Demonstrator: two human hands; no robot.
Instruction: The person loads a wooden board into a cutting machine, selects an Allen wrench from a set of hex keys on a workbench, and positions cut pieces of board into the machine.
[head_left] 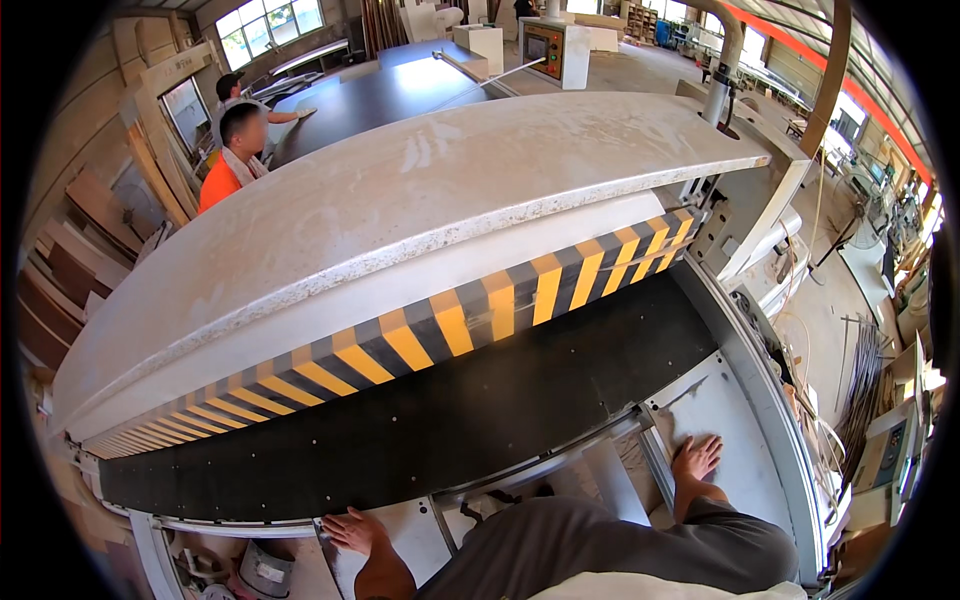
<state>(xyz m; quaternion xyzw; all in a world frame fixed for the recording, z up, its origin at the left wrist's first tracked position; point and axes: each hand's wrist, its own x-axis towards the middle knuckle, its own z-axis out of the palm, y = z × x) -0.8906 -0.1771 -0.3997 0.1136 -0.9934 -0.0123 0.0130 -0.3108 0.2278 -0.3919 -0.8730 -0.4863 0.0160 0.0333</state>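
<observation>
My left hand (pixel 352 530) lies with its fingers spread on a pale metal support plate (pixel 405 540), by the front edge of a long black machine bed (pixel 500 395). Flat on another pale metal plate (pixel 750 440) to the right rests my right hand (pixel 697 457), fingers extended. Neither hand holds anything. Beyond the bed runs a guard strip with yellow and black stripes (pixel 497 305). Above it, a wide, dusty white machine beam (pixel 430 185) spans the view. It looks like a large panel saw.
Behind the beam stand a person in orange (pixel 220 183) and another in a dark cap (pixel 229 86), near a dark glossy panel (pixel 385 85). A control box (pixel 555 55) is at the back. Metal rods (pixel 862 365) and clutter line the right side. A bucket (pixel 265 570) sits below left.
</observation>
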